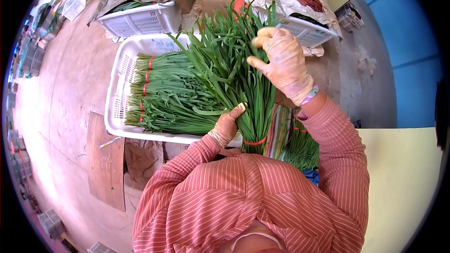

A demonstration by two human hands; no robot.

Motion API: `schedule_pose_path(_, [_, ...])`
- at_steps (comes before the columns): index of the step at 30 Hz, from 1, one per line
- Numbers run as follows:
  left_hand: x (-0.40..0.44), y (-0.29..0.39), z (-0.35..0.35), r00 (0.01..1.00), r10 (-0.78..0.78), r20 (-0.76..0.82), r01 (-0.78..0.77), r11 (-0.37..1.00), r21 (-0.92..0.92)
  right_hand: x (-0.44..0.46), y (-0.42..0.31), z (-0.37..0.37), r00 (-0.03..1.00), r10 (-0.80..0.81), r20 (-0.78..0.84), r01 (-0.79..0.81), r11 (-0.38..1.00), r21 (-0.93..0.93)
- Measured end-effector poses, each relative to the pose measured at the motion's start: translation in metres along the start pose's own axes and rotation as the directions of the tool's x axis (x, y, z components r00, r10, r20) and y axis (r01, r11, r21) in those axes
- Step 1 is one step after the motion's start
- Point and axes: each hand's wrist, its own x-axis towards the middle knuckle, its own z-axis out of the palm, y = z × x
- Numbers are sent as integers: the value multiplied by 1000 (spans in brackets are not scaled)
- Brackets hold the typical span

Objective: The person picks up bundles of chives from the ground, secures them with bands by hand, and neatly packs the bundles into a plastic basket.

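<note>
A large bunch of garlic chives [255,112] stands upright in front of my chest, its leaves fanning out away from me. A red band [255,141] circles its lower end. My left hand [227,124] grips the bunch from the left, with the thumb across the leaves. My right hand [282,61], in a thin pale glove, is beside the upper leaves on the right. Its fingers are curved and apart, with nothing between them. Below and left, a white plastic crate [114,98] holds several banded bunches of chives [173,89] lying side by side.
Two covered crates, one at the back left [140,21] and one at the back right [304,33], stand beyond. More chives [302,147] and a striped woven sack [280,129] are at my right. A brown board [105,164] lies on the floor. A blue panel [405,51] stands far right.
</note>
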Motion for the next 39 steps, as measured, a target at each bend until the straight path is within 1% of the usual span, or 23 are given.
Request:
schedule_pose_path(1, [0,-1,-1,1000,8,-2,-8,1000,-4,0,2,4,983,-47,-178,48,999,4])
schedule_pose_path(2, [0,-2,-2,1000,11,-4,-11,1000,-7,2,4,7,932,-92,-351,98,995,0])
schedule_pose_path(3, [-1,0,1,1000,16,-6,-16,1000,14,4,5,6,932,-95,-350,102,995,2])
schedule_pose_path(5, [-2,1,1,1000,21,-7,-21,999,38,9,6,4,904,-286,-317,302,953,3])
schedule_pose_path(7, [0,-1,-1,1000,8,-11,-8,1000,29,10,4,12,910,-281,-305,297,955,8])
schedule_pose_path(9, [2,-2,-4,1000,5,3,-5,1000,10,15,5,16,860,-388,-331,361,922,-140])
schedule_pose_path(13, [6,-6,-9,1000,-8,25,9,1000,-17,23,2,21,844,-422,-331,402,906,-131])
schedule_pose_path(15, [9,-9,-11,999,24,42,-23,1000,-18,25,3,15,839,-440,-319,434,896,-94])
schedule_pose_path(17, [9,-10,-13,997,50,58,-49,999,-23,26,5,13,873,-441,-206,433,897,-85])
schedule_pose_path(18, [8,-9,-12,997,63,48,-63,998,-5,26,3,15,871,-414,-266,431,902,7])
schedule_pose_path(23, [5,-4,-8,999,40,27,-40,999,22,22,3,18,872,-384,-303,435,892,123])
schedule_pose_path(25, [11,-7,-14,1000,27,8,-27,1000,-10,23,11,7,828,-186,-529,382,878,288])
schedule_pose_path(26, [9,-8,-12,999,40,-10,-41,999,-30,22,22,-8,819,-110,-564,328,896,301])
schedule_pose_path(28, [10,-5,-13,999,33,-6,-34,995,-93,7,52,-18,773,102,-626,73,966,247])
schedule_pose_path(29, [11,-3,-13,999,32,-1,-32,987,-155,-4,74,-14,784,191,-591,-51,968,245])
schedule_pose_path(30, [12,-1,-14,998,69,-12,-70,981,-183,-19,105,3,822,223,-524,-130,969,208])
schedule_pose_path(31, [8,6,-9,995,64,-79,-76,983,-165,-33,125,25,853,259,-452,-207,965,162])
schedule_pose_path(32, [13,9,-13,996,79,-36,-85,976,-201,-49,116,38,900,369,-234,-269,890,369])
schedule_pose_path(33, [18,12,-18,996,93,7,-89,967,-239,-66,95,44,906,422,11,-362,762,537])
schedule_pose_path(34, [18,17,-19,993,115,17,-108,968,-228,-70,64,38,890,366,271,-455,718,527])
schedule_pose_path(36, [26,23,-17,990,142,5,-135,950,-283,-87,33,71,896,250,367,-442,571,692])
schedule_pose_path(37, [30,25,-17,990,141,-23,-141,935,-325,-82,21,72,861,242,448,-506,496,705])
schedule_pose_path(39, [32,26,-15,987,159,-8,-152,926,-345,-76,13,100,859,300,415,-503,337,796])
